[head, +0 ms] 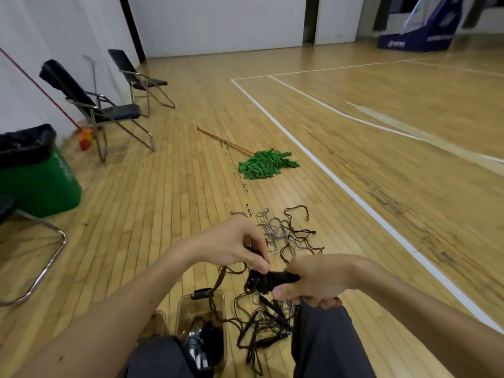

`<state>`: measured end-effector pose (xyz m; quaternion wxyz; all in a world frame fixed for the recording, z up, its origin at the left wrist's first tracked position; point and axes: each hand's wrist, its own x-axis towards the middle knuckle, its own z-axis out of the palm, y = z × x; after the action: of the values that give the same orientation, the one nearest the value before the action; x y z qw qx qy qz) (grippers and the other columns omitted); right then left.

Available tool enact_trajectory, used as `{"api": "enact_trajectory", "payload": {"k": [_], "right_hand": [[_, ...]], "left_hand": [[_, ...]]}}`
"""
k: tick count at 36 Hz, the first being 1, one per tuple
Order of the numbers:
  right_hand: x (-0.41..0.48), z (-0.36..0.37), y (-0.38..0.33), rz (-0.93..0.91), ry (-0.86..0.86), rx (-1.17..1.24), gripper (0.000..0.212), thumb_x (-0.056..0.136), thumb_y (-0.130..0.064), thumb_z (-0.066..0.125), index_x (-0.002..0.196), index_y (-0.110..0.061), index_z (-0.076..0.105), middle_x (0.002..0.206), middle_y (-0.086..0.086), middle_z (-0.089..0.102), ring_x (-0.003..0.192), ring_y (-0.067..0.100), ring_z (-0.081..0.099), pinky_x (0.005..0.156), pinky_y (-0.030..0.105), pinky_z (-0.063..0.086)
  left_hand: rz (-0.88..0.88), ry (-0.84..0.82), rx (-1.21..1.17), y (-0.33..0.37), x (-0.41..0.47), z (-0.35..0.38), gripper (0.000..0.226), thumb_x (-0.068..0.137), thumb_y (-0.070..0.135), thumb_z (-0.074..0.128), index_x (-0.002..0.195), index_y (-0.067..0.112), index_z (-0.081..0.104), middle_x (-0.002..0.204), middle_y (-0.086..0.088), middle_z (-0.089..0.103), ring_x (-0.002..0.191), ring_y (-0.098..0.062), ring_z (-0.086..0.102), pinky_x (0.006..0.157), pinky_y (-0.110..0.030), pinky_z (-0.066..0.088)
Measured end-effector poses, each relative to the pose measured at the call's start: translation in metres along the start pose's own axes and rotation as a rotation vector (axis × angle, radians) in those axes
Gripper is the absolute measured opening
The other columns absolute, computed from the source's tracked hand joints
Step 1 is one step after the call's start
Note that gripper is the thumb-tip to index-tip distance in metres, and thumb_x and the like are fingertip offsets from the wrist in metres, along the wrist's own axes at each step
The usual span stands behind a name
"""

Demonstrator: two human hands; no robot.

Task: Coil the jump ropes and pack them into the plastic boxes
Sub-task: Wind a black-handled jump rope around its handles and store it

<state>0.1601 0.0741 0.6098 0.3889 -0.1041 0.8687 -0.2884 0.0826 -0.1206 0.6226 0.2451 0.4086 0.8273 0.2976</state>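
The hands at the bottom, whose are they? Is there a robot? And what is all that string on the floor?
No robot here. A person wears a camera on their head, so you see what they see: their own arms reaching out over their knees. The right hand grips the black handles of a jump rope, and the left hand pinches the same handles from above. The string is a tangle of jump ropes lying on the wooden gym floor. By the knees stands a clear plastic box with some rope already inside. Farther away a green mop lies on the floor, and folding chairs and a green bin stand by the wall.
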Motion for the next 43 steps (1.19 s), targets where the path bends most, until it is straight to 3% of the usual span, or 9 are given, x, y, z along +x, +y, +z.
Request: {"api": "enact_trajectory", "payload": {"k": [2,6,12,17,21,25,29,36,43], "right_hand": [[-0.002,0.002,-0.003,-0.033,-0.030,0.006,0.045,0.100,-0.054,0.053,0.085,-0.011,0.052,0.055,-0.002,0.046,0.040,0.010,0.044,0.044,0.024,0.040],[-0.005,0.007,-0.008,-0.125,-0.068,0.019,0.042,0.101,-0.049,0.053,0.083,-0.012,0.050,0.058,0.001,0.045,0.042,0.012,0.043,0.043,0.025,0.038],[-0.007,0.009,-0.006,-0.242,-0.066,0.134,0.038,0.102,-0.043,0.056,0.085,-0.009,0.052,0.058,0.002,0.045,0.043,0.015,0.043,0.043,0.025,0.037],[-0.003,0.011,-0.006,-0.347,-0.050,0.285,0.025,0.099,-0.026,0.066,0.092,-0.006,0.052,0.056,0.001,0.043,0.043,0.016,0.040,0.041,0.022,0.036],[0.004,0.014,-0.005,-0.398,0.033,0.419,0.021,0.099,-0.020,0.065,0.094,-0.009,0.048,0.058,-0.001,0.047,0.043,0.016,0.041,0.040,0.024,0.035],[0.014,0.018,-0.006,-0.388,0.155,0.518,0.019,0.101,-0.023,0.062,0.103,-0.007,0.052,0.058,0.003,0.048,0.042,0.018,0.042,0.040,0.027,0.033],[0.027,0.027,-0.002,-0.374,0.272,0.564,0.022,0.102,-0.026,0.059,0.103,-0.005,0.055,0.059,0.003,0.052,0.045,0.018,0.047,0.042,0.027,0.038],[0.048,0.040,0.021,-0.246,0.439,0.688,0.023,0.103,-0.027,0.057,0.094,-0.006,0.057,0.062,0.007,0.055,0.050,0.023,0.056,0.047,0.031,0.046],[0.062,0.058,0.038,-0.173,0.495,0.683,0.019,0.103,-0.024,0.057,0.089,-0.010,0.058,0.070,0.016,0.064,0.068,0.028,0.069,0.074,0.047,0.058]], "left_hand": [[-0.022,-0.026,-0.127,-0.002,-0.002,0.001,0.015,0.081,0.015,0.082,0.092,0.009,0.076,0.076,0.008,0.072,0.071,-0.004,0.065,0.068,-0.018,0.048],[-0.087,-0.112,-0.347,-0.011,-0.005,0.005,0.028,0.082,0.014,0.081,0.107,0.013,0.068,0.081,-0.003,0.067,0.070,-0.017,0.056,0.060,-0.024,0.044],[-0.003,-0.142,-0.600,-0.022,-0.012,0.016,0.006,0.086,0.017,0.070,0.086,0.019,0.065,0.079,0.002,0.061,0.070,-0.013,0.053,0.063,-0.027,0.043],[-0.014,-0.096,-0.861,-0.029,-0.015,0.022,0.027,0.081,0.036,0.071,0.087,0.012,0.061,0.082,0.004,0.065,0.078,-0.013,0.062,0.074,-0.027,0.054],[-0.042,0.039,-1.022,-0.035,-0.013,0.029,0.018,0.089,0.034,0.063,0.075,0.022,0.065,0.084,0.005,0.065,0.075,-0.013,0.060,0.065,-0.028,0.044],[-0.075,0.209,-0.984,-0.032,-0.016,0.041,0.024,0.107,0.017,0.037,0.093,0.013,0.056,0.082,0.003,0.066,0.073,-0.024,0.046,0.059,-0.026,0.039],[-0.213,0.294,-0.970,-0.031,-0.018,0.058,0.024,0.106,0.017,0.038,0.108,0.013,0.062,0.069,-0.001,0.057,0.055,-0.010,0.044,0.050,-0.022,0.034],[-0.321,0.179,-0.632,-0.040,-0.025,0.086,0.028,0.108,0.029,0.039,0.131,0.023,0.054,0.065,0.003,0.057,0.055,-0.011,0.050,0.051,-0.022,0.043],[-0.303,0.160,-0.307,-0.043,-0.027,0.101,0.020,0.103,0.028,0.052,0.122,0.025,0.057,0.076,0.001,0.063,0.057,-0.003,0.057,0.058,-0.019,0.048]]}}
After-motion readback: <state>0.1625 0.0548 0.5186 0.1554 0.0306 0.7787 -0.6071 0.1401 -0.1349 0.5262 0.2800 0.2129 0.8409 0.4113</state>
